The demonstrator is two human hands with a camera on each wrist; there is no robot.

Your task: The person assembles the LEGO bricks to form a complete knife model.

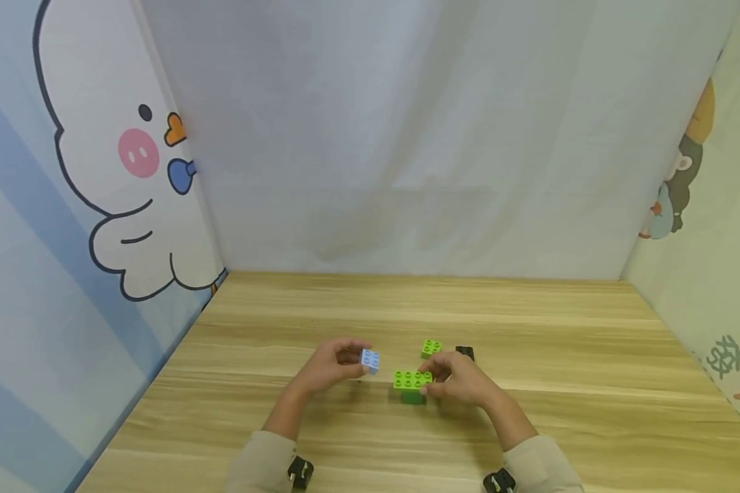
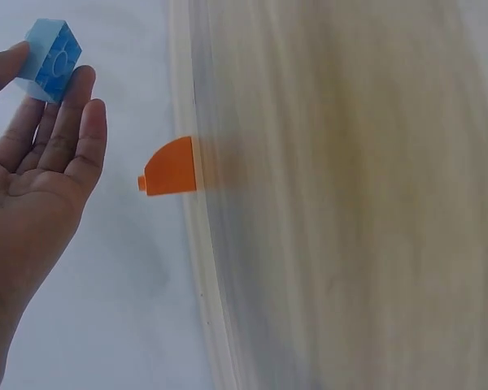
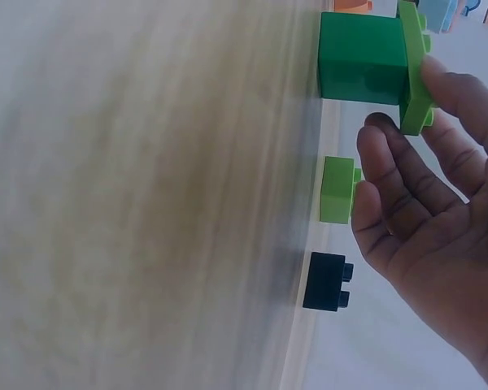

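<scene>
My left hand (image 1: pixel 329 368) pinches a light blue building brick (image 1: pixel 370 360) between thumb and fingertips, above the table. In the left wrist view the hollow underside of the blue brick (image 2: pixel 55 61) shows. My right hand (image 1: pixel 462 378) has its thumb and fingers at the right end of a thin lime-green plate (image 1: pixel 412 381) with studs on top. That plate sits on a dark green block (image 3: pixel 362 58), which stands on the table, and overhangs it. Left and right hands are apart, with the blue brick to the left of the green stack.
Behind the right hand stand a small lime-green brick (image 1: pixel 431 348) and a black brick (image 1: pixel 465 352). An orange brick with a curved side (image 2: pixel 171 166) stands on the wooden table (image 1: pixel 345 438). White and printed cloth walls surround the table's back and sides.
</scene>
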